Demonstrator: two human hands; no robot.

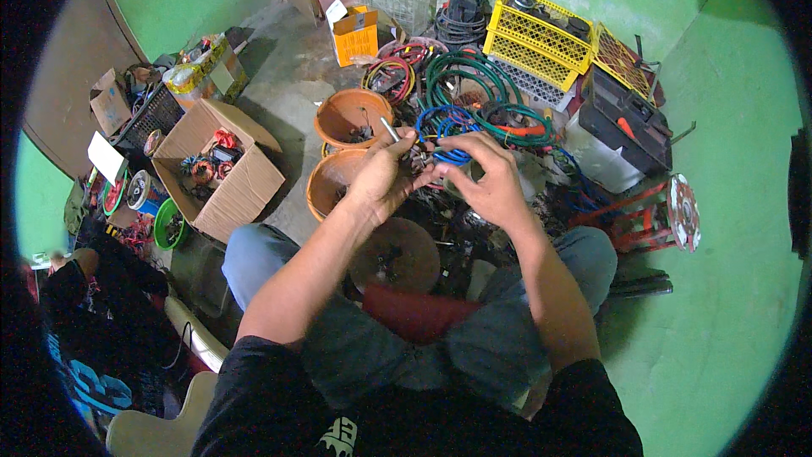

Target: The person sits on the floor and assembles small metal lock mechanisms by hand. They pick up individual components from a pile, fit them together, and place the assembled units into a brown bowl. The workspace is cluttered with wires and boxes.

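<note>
My left hand is raised in front of me, closed around a slim silver metal rod that sticks up past the thumb. Small greyish metal parts sit at its fingers, too small to name. Facing it from the right is my right hand, thumb and fingers curved and apart, the tips close beside those parts. Whether they touch them I cannot tell. Coils of blue cable show behind the fingertips. Two orange-brown bowls stand just beyond my left hand, small dark pieces inside the farther one.
Green hose coils, yellow crates and a black toolbox stand ahead and right. Left are an open cardboard box of parts and a green bowl. A red metal stand is beside my right knee. Another person sits left.
</note>
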